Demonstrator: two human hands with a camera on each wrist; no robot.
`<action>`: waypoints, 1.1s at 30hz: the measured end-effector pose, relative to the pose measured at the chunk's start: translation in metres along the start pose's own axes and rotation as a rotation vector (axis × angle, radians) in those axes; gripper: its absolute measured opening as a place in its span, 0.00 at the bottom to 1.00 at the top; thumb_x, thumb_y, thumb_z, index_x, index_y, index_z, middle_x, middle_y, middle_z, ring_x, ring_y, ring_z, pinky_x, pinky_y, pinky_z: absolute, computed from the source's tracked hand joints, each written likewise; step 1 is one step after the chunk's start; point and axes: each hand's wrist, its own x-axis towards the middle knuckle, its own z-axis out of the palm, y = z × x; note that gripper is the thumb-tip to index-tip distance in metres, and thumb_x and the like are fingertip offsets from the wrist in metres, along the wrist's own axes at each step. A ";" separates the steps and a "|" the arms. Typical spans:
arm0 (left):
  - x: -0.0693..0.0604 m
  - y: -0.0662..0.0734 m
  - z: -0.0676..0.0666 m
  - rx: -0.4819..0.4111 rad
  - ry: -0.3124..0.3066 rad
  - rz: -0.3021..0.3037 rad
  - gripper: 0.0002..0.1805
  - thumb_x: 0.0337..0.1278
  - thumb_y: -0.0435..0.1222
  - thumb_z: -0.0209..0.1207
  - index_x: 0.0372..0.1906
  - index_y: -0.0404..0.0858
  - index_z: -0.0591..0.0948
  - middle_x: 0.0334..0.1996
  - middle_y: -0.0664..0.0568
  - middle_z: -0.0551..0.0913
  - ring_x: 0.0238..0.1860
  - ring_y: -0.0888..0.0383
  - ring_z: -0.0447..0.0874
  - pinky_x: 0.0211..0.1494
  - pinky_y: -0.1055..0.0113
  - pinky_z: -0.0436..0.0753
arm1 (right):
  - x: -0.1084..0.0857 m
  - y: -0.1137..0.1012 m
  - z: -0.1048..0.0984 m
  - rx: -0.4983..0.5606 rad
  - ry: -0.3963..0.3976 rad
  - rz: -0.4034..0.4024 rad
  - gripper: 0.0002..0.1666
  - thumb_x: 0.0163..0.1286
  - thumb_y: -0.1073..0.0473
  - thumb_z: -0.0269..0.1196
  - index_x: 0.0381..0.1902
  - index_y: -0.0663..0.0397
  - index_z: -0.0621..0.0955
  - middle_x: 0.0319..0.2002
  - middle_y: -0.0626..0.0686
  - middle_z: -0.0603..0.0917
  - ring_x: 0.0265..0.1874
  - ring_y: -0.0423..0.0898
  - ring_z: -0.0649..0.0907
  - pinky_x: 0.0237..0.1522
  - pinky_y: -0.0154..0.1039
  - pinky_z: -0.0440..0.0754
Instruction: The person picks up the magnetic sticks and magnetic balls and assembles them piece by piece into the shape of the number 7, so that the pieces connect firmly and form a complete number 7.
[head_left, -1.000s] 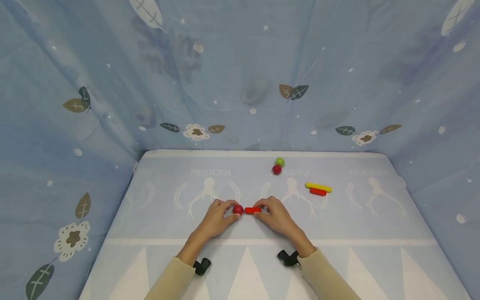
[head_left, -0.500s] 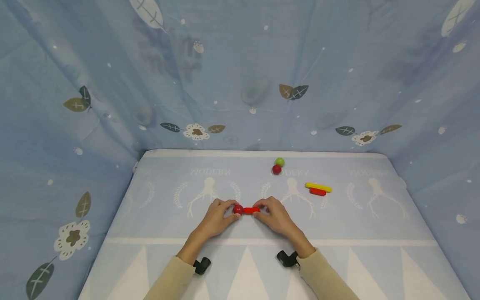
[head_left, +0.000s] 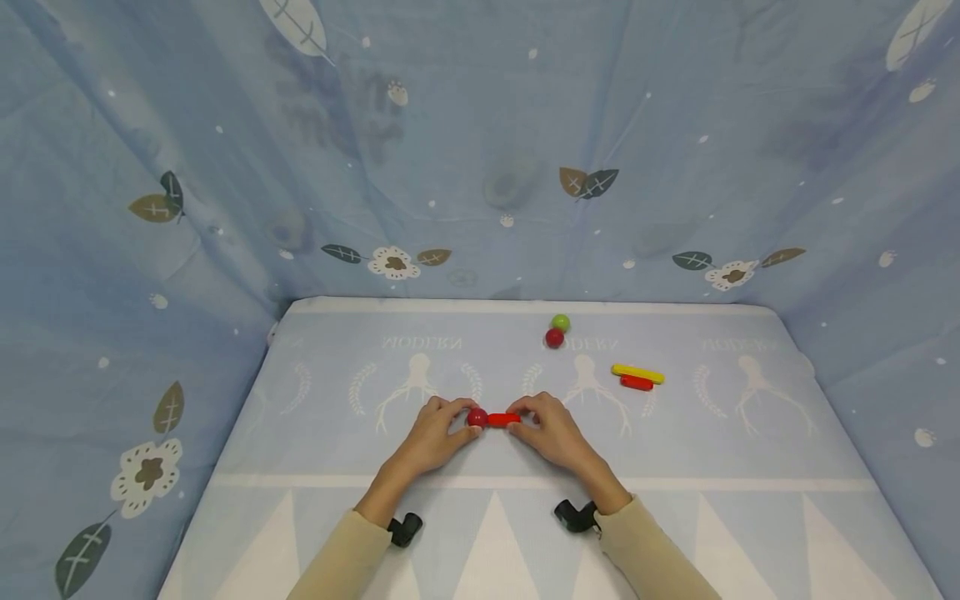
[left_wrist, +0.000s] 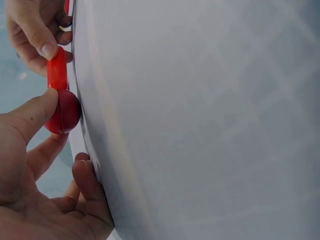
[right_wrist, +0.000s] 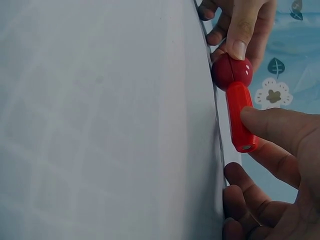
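Observation:
My left hand (head_left: 431, 437) pinches a dark red ball (head_left: 477, 418) between thumb and fingers, low at the table top. A short bright red stick (right_wrist: 241, 117) is pinched by my right hand (head_left: 553, 432); a small silvery spot shows on its near end in the right wrist view. The stick's other end touches the ball, and the two lie in one line from left to right. A seam runs round the ball (left_wrist: 63, 112) in the left wrist view. Fingertips hide part of both pieces.
Farther back on the table (head_left: 330, 454) a green ball (head_left: 560, 322) touches another dark red ball (head_left: 554, 337). To the right, a long yellow stick (head_left: 638, 373) lies against a short red stick (head_left: 636, 383). A patterned blue cloth (head_left: 480, 150) hangs behind and at both sides.
The red stick in my right hand has moved slightly left, closing the small gap to the red ball. My left hand has stayed almost still.

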 end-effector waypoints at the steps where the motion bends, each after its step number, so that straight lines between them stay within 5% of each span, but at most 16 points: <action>1: 0.000 0.000 0.000 0.000 0.000 0.000 0.21 0.61 0.43 0.69 0.57 0.46 0.81 0.42 0.46 0.73 0.43 0.53 0.69 0.42 0.57 0.71 | 0.000 0.000 0.000 0.001 0.000 -0.001 0.10 0.65 0.58 0.72 0.44 0.43 0.87 0.38 0.44 0.78 0.36 0.45 0.74 0.39 0.42 0.74; 18: 0.002 -0.003 0.002 0.001 -0.020 -0.027 0.18 0.62 0.45 0.68 0.55 0.50 0.82 0.41 0.47 0.73 0.43 0.53 0.69 0.41 0.58 0.70 | 0.004 0.009 -0.025 0.093 0.060 0.041 0.11 0.68 0.59 0.69 0.48 0.50 0.86 0.42 0.49 0.79 0.37 0.46 0.77 0.38 0.40 0.77; 33: 0.000 0.000 0.000 -0.019 -0.017 -0.035 0.19 0.61 0.43 0.68 0.56 0.48 0.82 0.41 0.47 0.72 0.43 0.53 0.68 0.41 0.58 0.71 | 0.042 0.035 -0.054 0.179 0.370 0.162 0.10 0.72 0.57 0.65 0.48 0.54 0.84 0.47 0.56 0.80 0.42 0.53 0.78 0.47 0.46 0.75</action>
